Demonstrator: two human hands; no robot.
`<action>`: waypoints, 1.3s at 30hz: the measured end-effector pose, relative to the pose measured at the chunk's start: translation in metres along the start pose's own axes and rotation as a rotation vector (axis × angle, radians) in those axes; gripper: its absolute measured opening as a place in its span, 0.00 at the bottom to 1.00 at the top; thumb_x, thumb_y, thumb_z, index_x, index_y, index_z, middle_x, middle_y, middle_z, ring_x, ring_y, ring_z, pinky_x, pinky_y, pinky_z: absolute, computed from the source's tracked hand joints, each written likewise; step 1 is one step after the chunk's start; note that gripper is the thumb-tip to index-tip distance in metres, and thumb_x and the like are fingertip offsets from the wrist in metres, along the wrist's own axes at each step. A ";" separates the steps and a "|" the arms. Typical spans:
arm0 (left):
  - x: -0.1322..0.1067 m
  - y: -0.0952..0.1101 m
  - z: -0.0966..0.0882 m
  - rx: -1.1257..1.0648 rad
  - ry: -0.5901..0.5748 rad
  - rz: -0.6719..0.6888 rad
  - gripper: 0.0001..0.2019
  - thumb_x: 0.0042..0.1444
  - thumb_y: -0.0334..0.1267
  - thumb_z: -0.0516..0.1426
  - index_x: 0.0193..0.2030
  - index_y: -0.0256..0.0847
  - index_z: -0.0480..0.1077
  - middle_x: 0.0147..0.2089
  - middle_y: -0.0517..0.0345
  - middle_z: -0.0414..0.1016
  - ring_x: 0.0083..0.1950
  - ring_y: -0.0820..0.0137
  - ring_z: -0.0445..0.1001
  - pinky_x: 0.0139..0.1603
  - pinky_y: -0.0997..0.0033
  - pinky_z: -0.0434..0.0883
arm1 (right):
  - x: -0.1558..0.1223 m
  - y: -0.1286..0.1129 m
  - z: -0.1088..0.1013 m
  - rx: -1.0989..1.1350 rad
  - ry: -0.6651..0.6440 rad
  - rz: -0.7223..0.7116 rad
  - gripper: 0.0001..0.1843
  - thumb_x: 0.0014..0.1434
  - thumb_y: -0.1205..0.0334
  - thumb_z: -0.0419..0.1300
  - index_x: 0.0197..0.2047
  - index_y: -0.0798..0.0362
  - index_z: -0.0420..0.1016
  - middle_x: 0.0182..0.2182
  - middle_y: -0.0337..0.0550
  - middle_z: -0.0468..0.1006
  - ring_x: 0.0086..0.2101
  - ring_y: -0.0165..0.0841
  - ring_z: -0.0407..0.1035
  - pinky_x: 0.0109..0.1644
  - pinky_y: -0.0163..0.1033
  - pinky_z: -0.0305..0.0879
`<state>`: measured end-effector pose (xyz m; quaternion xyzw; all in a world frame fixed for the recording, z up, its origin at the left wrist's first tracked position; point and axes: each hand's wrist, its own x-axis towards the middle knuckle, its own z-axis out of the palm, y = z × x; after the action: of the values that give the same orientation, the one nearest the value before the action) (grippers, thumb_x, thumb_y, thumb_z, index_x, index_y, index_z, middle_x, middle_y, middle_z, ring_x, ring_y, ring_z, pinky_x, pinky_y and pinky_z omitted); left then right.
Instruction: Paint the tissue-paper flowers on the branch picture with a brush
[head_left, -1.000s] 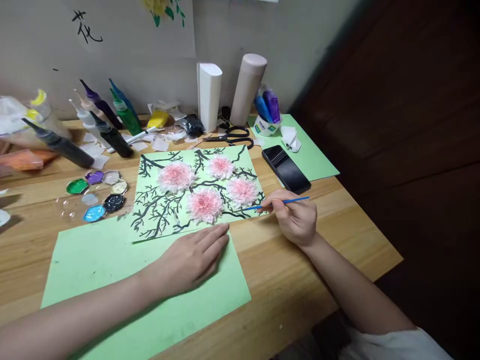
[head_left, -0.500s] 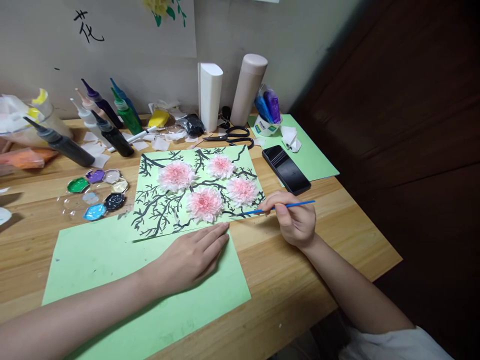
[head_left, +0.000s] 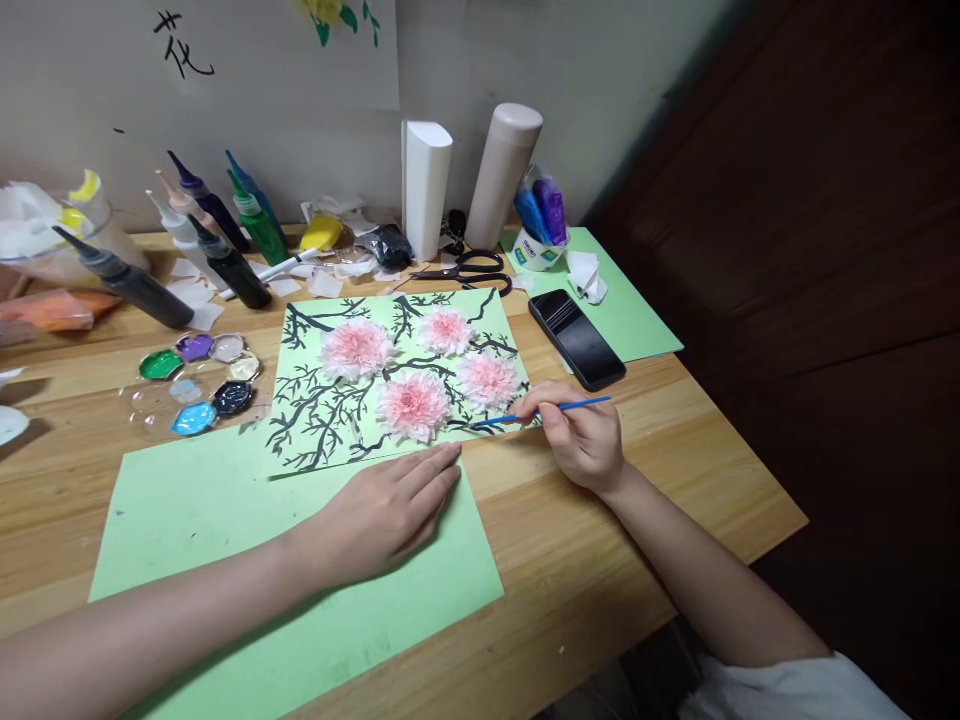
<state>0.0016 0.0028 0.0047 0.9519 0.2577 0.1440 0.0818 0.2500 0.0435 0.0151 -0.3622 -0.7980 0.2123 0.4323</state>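
My right hand (head_left: 579, 437) pinches a thin blue paintbrush (head_left: 499, 418), its tip at the lower right part of a light green painted sheet (head_left: 307, 345). Black branches run across that sheet, and several pink-and-white raised flowers, one of them a front flower (head_left: 413, 404), sit on it. Flat with fingers stretched out, my left hand (head_left: 386, 510) rests at the sheet's lower edge, over a second green sheet (head_left: 217, 510) that lies in front. A clear palette (head_left: 156, 398) holds black, blue, green, purple and pale paints left of the painting.
Paint bottles (head_left: 259, 225) stand at the back left beside paper scraps. Black scissors (head_left: 472, 270) lie behind the painting. A white container (head_left: 427, 190) and a tall bottle (head_left: 504, 175) stand by the wall. On the right are a phone (head_left: 576, 338) and a small tub (head_left: 536, 250).
The paintbrush and my right hand have shifted slightly left and up over the painting's lower right corner. My left hand stays in place; the view has moved a little.
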 end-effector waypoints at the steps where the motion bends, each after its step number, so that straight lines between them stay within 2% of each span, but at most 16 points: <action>1: 0.000 0.000 0.000 0.000 -0.002 -0.001 0.17 0.61 0.31 0.47 0.55 0.28 0.63 0.60 0.39 0.67 0.58 0.59 0.69 0.52 0.61 0.74 | 0.000 0.000 0.000 -0.006 0.002 -0.001 0.10 0.63 0.68 0.48 0.36 0.52 0.70 0.29 0.42 0.76 0.29 0.31 0.70 0.34 0.38 0.67; 10: -0.001 0.000 0.001 -0.006 0.006 -0.010 0.17 0.62 0.32 0.48 0.56 0.29 0.62 0.60 0.39 0.66 0.59 0.59 0.69 0.53 0.61 0.73 | 0.000 0.001 -0.005 -0.060 0.054 -0.014 0.10 0.61 0.68 0.50 0.33 0.51 0.72 0.27 0.40 0.76 0.29 0.31 0.71 0.34 0.37 0.67; 15: -0.001 0.000 0.001 -0.012 -0.002 -0.012 0.17 0.61 0.31 0.47 0.56 0.29 0.62 0.61 0.38 0.66 0.59 0.59 0.68 0.53 0.61 0.73 | -0.001 0.000 -0.005 0.042 0.117 0.019 0.11 0.62 0.67 0.49 0.35 0.51 0.72 0.28 0.42 0.76 0.29 0.32 0.71 0.32 0.39 0.68; 22: 0.000 0.000 0.001 0.004 -0.008 -0.003 0.17 0.61 0.31 0.47 0.56 0.28 0.62 0.61 0.38 0.66 0.59 0.58 0.68 0.54 0.60 0.73 | -0.001 -0.003 -0.001 0.078 0.019 0.076 0.12 0.63 0.67 0.48 0.36 0.53 0.72 0.33 0.44 0.78 0.33 0.32 0.73 0.36 0.39 0.69; 26: -0.001 0.000 0.001 0.012 -0.008 -0.005 0.17 0.61 0.32 0.47 0.56 0.29 0.62 0.60 0.39 0.66 0.59 0.59 0.68 0.53 0.61 0.73 | 0.000 -0.001 0.001 0.046 0.017 0.074 0.11 0.63 0.68 0.48 0.36 0.52 0.72 0.33 0.42 0.78 0.33 0.29 0.73 0.37 0.35 0.68; 39: -0.001 0.000 0.000 -0.012 -0.002 -0.006 0.17 0.61 0.31 0.47 0.56 0.29 0.62 0.60 0.38 0.67 0.59 0.59 0.69 0.53 0.60 0.73 | 0.003 0.000 0.000 -0.003 0.009 0.110 0.12 0.64 0.65 0.47 0.34 0.52 0.71 0.30 0.41 0.77 0.28 0.28 0.72 0.33 0.34 0.68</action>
<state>0.0010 0.0020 0.0040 0.9507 0.2598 0.1443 0.0882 0.2494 0.0457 0.0165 -0.4072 -0.7752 0.2330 0.4231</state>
